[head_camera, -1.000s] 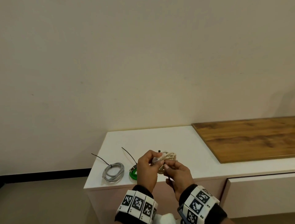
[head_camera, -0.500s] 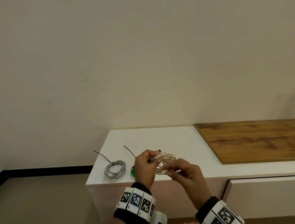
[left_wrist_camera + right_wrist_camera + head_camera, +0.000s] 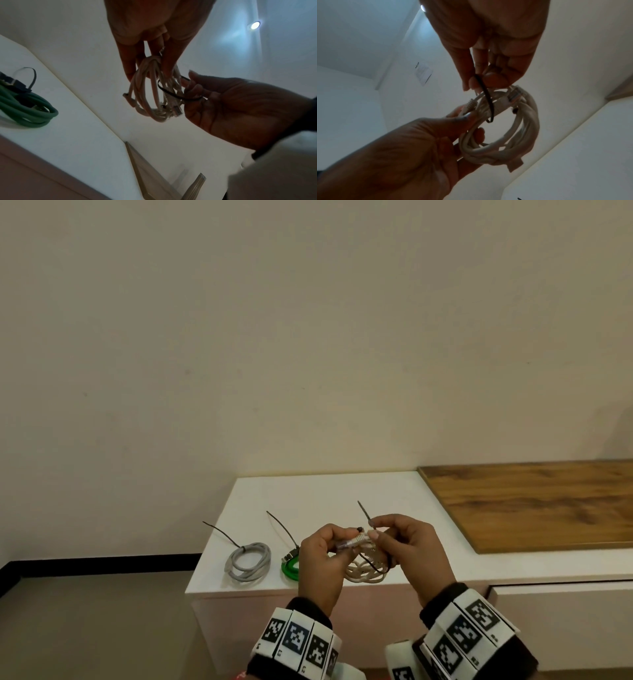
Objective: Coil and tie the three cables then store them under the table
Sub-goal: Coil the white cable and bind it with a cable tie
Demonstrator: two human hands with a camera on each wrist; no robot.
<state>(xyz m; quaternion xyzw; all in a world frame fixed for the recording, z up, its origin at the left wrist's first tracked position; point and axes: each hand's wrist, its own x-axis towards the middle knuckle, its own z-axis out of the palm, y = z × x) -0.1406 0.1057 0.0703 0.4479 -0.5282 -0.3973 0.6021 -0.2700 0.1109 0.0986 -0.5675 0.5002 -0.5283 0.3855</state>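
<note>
Head view shows your left hand (image 3: 320, 559) gripping the coiled cream cable (image 3: 364, 571) above the white table (image 3: 308, 494) while your right hand (image 3: 407, 546) pinches the thin black zip tie (image 3: 363, 512); next, cinch it snug

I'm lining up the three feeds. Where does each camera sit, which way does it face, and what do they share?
Head: on the head, facing forward and down at the table; shows both hands and banded wrists.
Left wrist: looks up along the left hand at the white cable; right hand opposite.
Right wrist: looks up along the right hand; left hand below.
All share the white cable and black tie.
</note>
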